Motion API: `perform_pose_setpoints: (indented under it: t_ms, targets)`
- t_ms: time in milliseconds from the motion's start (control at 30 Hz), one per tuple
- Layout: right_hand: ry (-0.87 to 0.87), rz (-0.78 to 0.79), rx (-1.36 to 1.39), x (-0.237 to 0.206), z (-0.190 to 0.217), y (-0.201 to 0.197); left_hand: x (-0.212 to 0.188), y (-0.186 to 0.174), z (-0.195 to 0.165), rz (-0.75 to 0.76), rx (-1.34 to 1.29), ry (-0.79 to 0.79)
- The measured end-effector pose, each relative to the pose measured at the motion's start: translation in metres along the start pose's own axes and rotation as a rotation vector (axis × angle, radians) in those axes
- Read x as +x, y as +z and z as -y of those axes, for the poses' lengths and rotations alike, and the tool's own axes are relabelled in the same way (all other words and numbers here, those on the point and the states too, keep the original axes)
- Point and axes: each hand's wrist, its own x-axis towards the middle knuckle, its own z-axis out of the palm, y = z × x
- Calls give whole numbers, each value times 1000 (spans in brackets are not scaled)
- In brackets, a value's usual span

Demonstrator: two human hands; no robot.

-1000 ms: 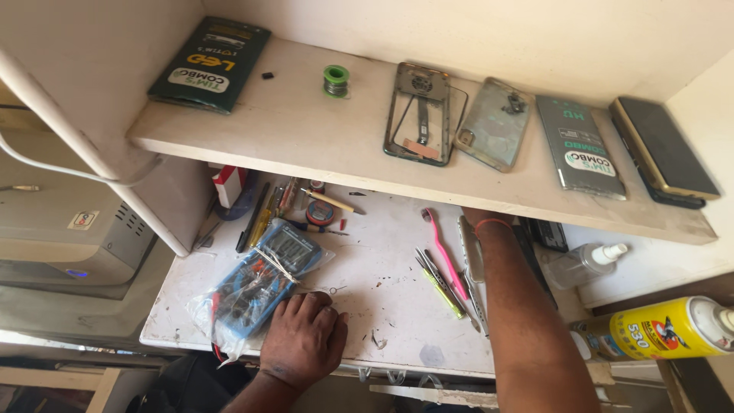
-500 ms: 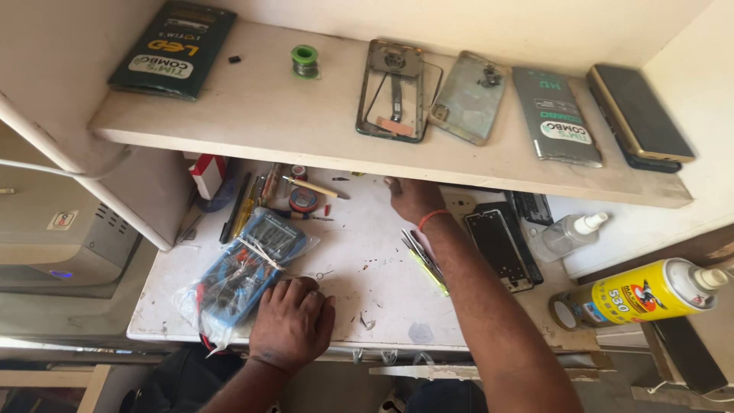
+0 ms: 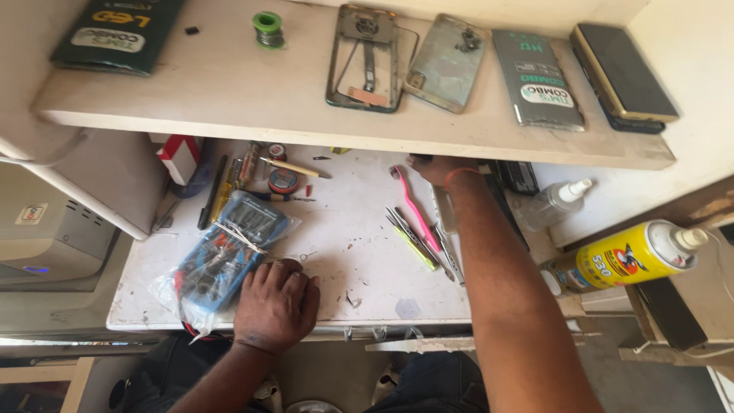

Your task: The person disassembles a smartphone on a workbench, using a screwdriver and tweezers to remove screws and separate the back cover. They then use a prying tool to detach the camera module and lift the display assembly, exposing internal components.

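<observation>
Both hands are on a scuffed white bench (image 3: 344, 252) seen from above. Left hand (image 3: 277, 304) lies palm down near the front edge, fingers loosely spread and flat, holding nothing; its fingertips touch the corner of a blue multimeter sealed in a clear plastic bag (image 3: 225, 256), which lies toward the bench's left edge. Right hand (image 3: 430, 167) reaches to the back edge, under the overhanging cream shelf (image 3: 229, 99). Only its back and the wrist with a red thread band show, so I cannot tell whether the fingers are closed or what they touch.

Just left of the right forearm, mid-bench, lie a pink toothbrush (image 3: 413, 206) and a loose cluster of slim metal tweezers and picks (image 3: 413, 237). Along the back left are screwdrivers (image 3: 218, 191), a thin brush (image 3: 294, 168) and a small round tin (image 3: 284, 181). A clear dropper bottle (image 3: 554, 203) stands near the right edge; a yellow spray can (image 3: 627, 256) lies beyond it.

On the shelf rest a bare phone frame (image 3: 367, 57), a grey back cover (image 3: 445, 63), a green solder spool (image 3: 267, 27), flat packaged parts and a dark phone (image 3: 623, 73).

As for progress, a phone appears already taken apart and set on the shelf, while the meter is still bagged and no tool is in hand.
</observation>
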Motion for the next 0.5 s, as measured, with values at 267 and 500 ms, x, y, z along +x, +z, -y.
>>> perform_pose_setpoints:
  t_ms: [267, 500]
  targets:
    - [-5, -101, -116, 2, 12, 3, 0, 1, -2, -19, -5, 9]
    - [-92, -540, 80, 20, -26, 27, -1, 3, -1, -25, 6, 14]
